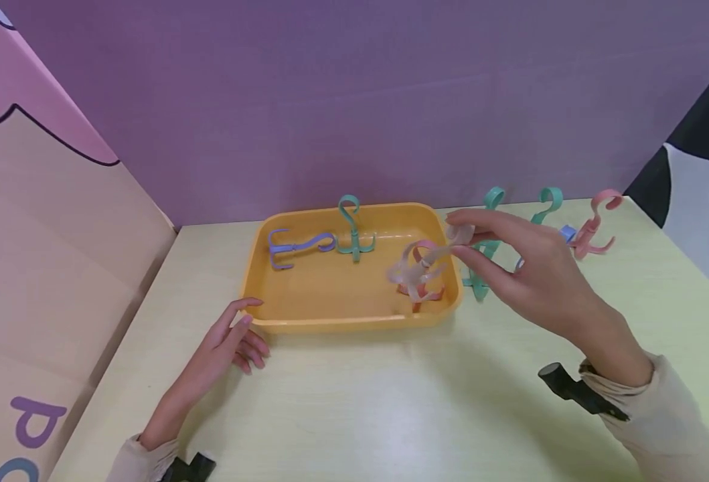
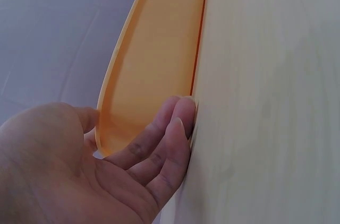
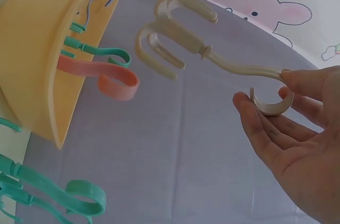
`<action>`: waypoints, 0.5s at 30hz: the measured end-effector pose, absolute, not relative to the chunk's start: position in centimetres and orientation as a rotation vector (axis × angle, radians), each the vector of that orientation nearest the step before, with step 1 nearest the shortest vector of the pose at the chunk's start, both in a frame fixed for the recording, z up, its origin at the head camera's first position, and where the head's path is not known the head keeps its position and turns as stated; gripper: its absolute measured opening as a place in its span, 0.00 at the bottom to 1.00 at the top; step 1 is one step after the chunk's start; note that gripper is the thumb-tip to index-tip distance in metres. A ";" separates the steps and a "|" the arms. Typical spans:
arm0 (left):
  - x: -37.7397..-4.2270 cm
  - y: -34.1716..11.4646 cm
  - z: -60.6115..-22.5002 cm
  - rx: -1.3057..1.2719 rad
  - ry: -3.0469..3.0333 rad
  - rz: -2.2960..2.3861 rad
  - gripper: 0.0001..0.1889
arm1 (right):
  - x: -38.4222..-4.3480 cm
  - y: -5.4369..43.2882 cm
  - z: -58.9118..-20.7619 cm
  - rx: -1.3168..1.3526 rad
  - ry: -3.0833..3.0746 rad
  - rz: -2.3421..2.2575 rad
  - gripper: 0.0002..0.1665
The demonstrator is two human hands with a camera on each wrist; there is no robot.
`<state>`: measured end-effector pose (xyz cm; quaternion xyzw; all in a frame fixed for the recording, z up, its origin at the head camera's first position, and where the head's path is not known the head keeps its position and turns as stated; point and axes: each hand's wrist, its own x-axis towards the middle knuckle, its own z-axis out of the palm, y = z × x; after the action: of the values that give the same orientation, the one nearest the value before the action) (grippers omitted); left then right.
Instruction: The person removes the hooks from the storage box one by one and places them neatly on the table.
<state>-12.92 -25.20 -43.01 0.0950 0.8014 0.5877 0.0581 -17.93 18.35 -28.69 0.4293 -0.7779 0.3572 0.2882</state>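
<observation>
"technique first: how should the pale hook be handled here?"

"gently, i'd judge. the right grip is pinching it by the curled end, so the long body could swing; any move wants a slow, level wrist. the prongs deserve most care, since they could snag the pink hook standing in the tray."

"are those two touching?"

"no. they overlap in the head view, but the right wrist view shows a gap. the pale one is in the air over the tray's right end."

"and the other grip?"

"the left grip has thumb and finger on the tray's rim, holding the near left corner. a light hold there should stop sliding if a prong knocks something."

"which way does the pale hook point?"

"pronged end away from the right grip. in the head view its long axis slants from the fingers, at upper right, down toward the left, prongs lowest. the right wrist view agrees: curl at the fingertips, slightly bent stem, prongs farthest off."

"so tilted, not upright?"

"tilted. rolling the curl between the fingertips should swing the prongs clear of the pink one."
</observation>
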 end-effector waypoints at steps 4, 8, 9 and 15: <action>-12.9 -25.4 -42.9 0.285 2.441 1.774 0.23 | -18.1 18.3 -28.3 1.159 -2.010 0.959 0.32; -12.8 -25.4 -43.0 0.294 2.441 1.775 0.23 | -17.9 18.6 -27.9 1.133 -1.985 0.980 0.33; -12.8 -25.3 -43.0 0.292 2.436 1.777 0.23 | -17.9 18.8 -27.8 1.120 -1.969 0.992 0.33; -12.9 -25.2 -43.0 0.291 2.440 1.779 0.23 | -17.9 20.4 -27.1 0.962 -1.931 0.935 0.35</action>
<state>-12.94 -25.18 -42.99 0.0958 0.8031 0.5856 0.0537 -17.94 20.42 -27.07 0.3775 -0.7580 0.3670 0.3850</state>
